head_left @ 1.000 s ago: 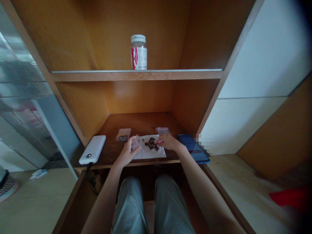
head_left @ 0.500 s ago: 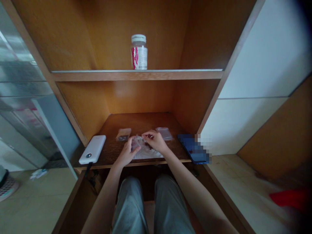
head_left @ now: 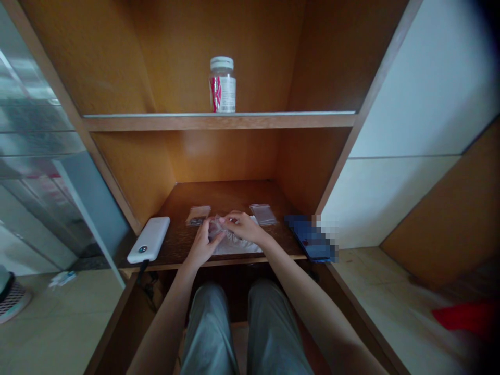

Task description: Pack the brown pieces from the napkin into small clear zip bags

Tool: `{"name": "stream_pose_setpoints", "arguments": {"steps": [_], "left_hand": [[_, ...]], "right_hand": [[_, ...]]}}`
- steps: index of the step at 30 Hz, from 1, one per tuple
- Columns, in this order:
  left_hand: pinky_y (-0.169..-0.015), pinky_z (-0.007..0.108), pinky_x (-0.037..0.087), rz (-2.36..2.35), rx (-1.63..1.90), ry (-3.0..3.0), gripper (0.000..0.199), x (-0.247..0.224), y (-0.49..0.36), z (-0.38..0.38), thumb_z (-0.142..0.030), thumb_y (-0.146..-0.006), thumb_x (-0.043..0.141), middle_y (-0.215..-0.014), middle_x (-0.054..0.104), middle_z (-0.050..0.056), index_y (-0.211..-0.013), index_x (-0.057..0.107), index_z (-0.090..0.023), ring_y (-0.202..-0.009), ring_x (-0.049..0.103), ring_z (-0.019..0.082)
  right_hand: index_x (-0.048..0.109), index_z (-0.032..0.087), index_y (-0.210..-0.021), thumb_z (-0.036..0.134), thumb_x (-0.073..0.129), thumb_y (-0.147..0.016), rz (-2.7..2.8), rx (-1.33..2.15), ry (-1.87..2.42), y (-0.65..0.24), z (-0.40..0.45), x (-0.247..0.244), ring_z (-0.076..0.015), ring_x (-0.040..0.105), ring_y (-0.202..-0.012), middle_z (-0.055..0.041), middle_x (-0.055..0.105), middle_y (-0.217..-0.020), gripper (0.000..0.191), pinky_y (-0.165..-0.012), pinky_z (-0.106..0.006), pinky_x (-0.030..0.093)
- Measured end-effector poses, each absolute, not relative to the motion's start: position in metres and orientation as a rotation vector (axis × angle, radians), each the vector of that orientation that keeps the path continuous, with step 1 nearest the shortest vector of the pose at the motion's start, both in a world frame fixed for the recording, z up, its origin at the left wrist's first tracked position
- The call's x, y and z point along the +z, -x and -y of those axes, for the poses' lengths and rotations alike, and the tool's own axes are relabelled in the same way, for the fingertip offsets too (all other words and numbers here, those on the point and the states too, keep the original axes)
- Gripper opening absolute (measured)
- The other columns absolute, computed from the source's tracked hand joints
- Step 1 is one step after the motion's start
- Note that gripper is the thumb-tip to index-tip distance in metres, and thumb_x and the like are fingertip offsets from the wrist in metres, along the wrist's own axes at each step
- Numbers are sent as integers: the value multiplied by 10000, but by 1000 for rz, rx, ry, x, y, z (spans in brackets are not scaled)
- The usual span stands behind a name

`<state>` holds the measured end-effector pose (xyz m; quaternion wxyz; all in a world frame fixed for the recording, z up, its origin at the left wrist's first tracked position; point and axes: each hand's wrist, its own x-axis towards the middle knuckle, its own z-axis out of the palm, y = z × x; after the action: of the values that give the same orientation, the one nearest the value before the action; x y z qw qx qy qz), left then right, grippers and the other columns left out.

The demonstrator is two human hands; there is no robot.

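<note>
A small clear plastic bag [head_left: 216, 227] is held between my hands above the front part of the wooden shelf. My left hand [head_left: 202, 246] grips its left side with thumb and fingers. The fingertips of my right hand [head_left: 242, 228] are pinched together at the bag's upper right; any small item between them is too small to make out. Beneath both hands lies a whitish translucent sheet or bag [head_left: 238, 247]. Behind my left hand a small bag with dark bits [head_left: 198, 214] rests on the shelf, and a clear flat bag [head_left: 264, 214] lies behind my right hand.
A white power bank [head_left: 149, 239] with a black cable lies at the shelf's left front. On the right is a dark blue phone [head_left: 310, 239], partly pixelated. A white-capped bottle [head_left: 223, 86] stands on the upper shelf [head_left: 219, 122]. My knees are below the front edge.
My right hand has moved slightly left, bringing its fingertips to the bag in my left hand. My left hand has hardly moved.
</note>
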<state>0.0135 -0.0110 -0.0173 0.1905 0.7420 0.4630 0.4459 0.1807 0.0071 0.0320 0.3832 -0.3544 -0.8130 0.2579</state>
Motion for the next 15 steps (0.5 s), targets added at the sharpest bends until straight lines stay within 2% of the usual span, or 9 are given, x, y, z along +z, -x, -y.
{"name": "stream_pose_setpoints", "arguments": {"steps": [3,5,9,11,15], "left_hand": [[-948,382,353,-1351,1297,-2060,495,-11,-15,13,-387,-725,583,-1175,509,99,-1141,393,-196,-1085,493,218],[-915,386,378,-1367,1297,-2023,580,-5,-14,12,-396,-662,647,-1135,529,91,-1143,393,-197,-1034,519,222],[-762,363,459,-1186,1122,-1842,720,10,-9,8,-379,-610,694,-946,600,65,-1207,341,-186,-842,589,197],[-716,336,469,-1065,957,-1698,668,19,-8,6,-354,-635,681,-874,620,51,-1194,365,-172,-768,603,174],[-707,300,463,-938,821,-1567,481,29,-10,3,-314,-633,689,-865,640,55,-1050,517,-145,-743,606,156]], "right_hand": [[659,158,-811,346,520,-796,2123,726,873,-183,-6,37,-104,569,-705,-21,660,-786,233,-649,-200,406],[656,151,-783,328,546,-774,2117,725,884,-184,-7,39,-105,565,-684,-21,658,-760,209,-635,-200,404],[638,131,-754,304,525,-776,1978,756,897,-190,-14,42,-99,544,-620,-28,637,-696,208,-594,-202,402],[626,128,-737,314,531,-768,1898,793,872,-194,-17,43,-97,530,-588,-24,619,-657,211,-569,-203,398],[605,137,-697,326,558,-744,1794,832,797,-200,-22,45,-96,516,-569,-15,594,-622,201,-555,-209,394]]}}
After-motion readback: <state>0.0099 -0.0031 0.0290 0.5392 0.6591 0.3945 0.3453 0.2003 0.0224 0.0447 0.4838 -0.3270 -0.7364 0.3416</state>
